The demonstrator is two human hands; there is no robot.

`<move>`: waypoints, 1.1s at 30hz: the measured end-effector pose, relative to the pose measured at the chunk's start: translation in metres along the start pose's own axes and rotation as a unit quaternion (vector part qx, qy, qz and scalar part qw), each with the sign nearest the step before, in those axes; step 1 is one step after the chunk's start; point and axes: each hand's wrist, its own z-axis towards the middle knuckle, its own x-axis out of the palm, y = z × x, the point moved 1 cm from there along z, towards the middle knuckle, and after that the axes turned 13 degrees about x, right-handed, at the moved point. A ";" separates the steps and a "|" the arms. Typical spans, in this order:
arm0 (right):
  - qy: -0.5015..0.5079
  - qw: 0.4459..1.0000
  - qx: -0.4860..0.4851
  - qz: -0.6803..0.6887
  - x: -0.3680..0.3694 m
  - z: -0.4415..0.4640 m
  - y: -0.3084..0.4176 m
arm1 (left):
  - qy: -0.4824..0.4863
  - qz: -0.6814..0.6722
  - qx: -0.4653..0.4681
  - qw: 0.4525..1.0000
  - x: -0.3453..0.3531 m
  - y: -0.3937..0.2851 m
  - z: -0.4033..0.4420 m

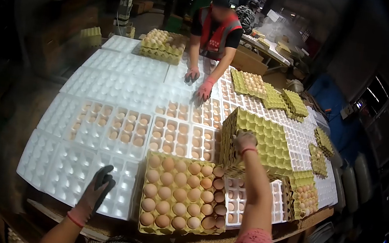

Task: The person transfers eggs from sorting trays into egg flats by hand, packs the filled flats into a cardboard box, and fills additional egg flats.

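While a co-worker in a red and grey vest [207, 33] leans over the far side of a broad work table [319, 216], I stand at the near edge with both arms stretched forward. My right hand [246, 141], in a glove with a pink cuff, rests at the near left corner of a tall stack of yellow-green, dimpled pulp egg trays [265, 140]. Its fingers look curled; I cannot tell whether they pinch the top tray's rim or only press on it. My left hand [97, 188], grey-fingered and pink-cuffed, hangs above the white foam trays with square pockets [120, 173], its fingers stretched forward and slightly apart.

Between my forearms sits a yellow pulp tray filled with rows of brown eggs [176, 194], nearer to me than the stack. Just beyond it, a white foam tray [169, 136] has pale brown eggs in its pockets. To the right of the stack's near end, a smaller pile of yellow trays [304, 199] also bears eggs. Across the table, the co-worker's two gloved hands [204, 90] reach down to the foam trays, near more eggs.
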 end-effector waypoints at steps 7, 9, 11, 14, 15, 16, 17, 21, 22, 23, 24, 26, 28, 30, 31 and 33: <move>-0.142 0.930 -0.102 0.323 -0.057 -0.083 -0.054 | 0.132 0.103 0.001 0.986 0.059 0.062 -0.027; -0.137 0.918 -0.011 0.372 -0.047 -0.150 -0.085 | 0.176 0.227 0.011 0.958 0.079 0.075 -0.030; -0.062 0.963 -0.025 0.260 0.038 -0.201 -0.112 | 0.162 0.235 -0.044 0.957 0.088 0.072 -0.025; 0.311 0.774 -0.004 0.551 0.090 -0.258 -0.098 | 0.109 0.244 0.066 0.961 0.092 0.094 -0.027; 0.289 0.730 -0.001 0.619 0.065 -0.283 -0.078 | 0.104 0.277 0.141 0.945 0.090 0.116 -0.027; 0.272 0.738 -0.021 0.618 0.071 -0.281 -0.080 | 0.096 0.250 0.108 0.957 0.093 0.107 -0.027; 0.263 0.676 -0.024 0.688 0.062 -0.290 -0.073 | 0.085 0.223 0.076 0.968 0.095 0.098 -0.026; 0.245 0.639 0.002 0.730 0.022 -0.311 -0.066 | 0.064 0.225 0.033 0.972 0.084 0.076 -0.020; 0.230 0.637 0.029 0.735 0.011 -0.316 -0.061 | 0.059 0.227 0.034 0.971 0.073 0.064 -0.019; 0.232 0.637 0.025 0.735 -0.001 -0.322 -0.055 | 0.066 0.237 0.055 0.968 0.057 0.054 -0.018; 0.222 0.638 0.005 0.737 -0.032 -0.338 -0.033 | 0.075 0.247 0.073 0.963 0.037 0.040 -0.015; 0.216 0.636 -0.008 0.740 -0.059 -0.361 0.006 | 0.046 0.201 0.142 0.968 -0.017 0.020 -0.008; 0.200 0.614 -0.024 0.763 -0.059 -0.373 0.050 | 0.030 0.096 0.163 0.982 -0.080 -0.017 -0.006; 0.231 0.603 -0.079 0.759 -0.053 -0.389 0.108 | 0.001 0.128 0.133 0.983 -0.150 -0.052 -0.010; 0.251 0.579 -0.107 0.768 -0.052 -0.403 0.146 | -0.004 0.044 0.085 0.995 -0.181 -0.076 -0.010; 0.249 0.591 -0.150 0.753 -0.061 -0.433 0.224 | -0.002 0.144 0.135 0.980 -0.266 -0.071 -0.008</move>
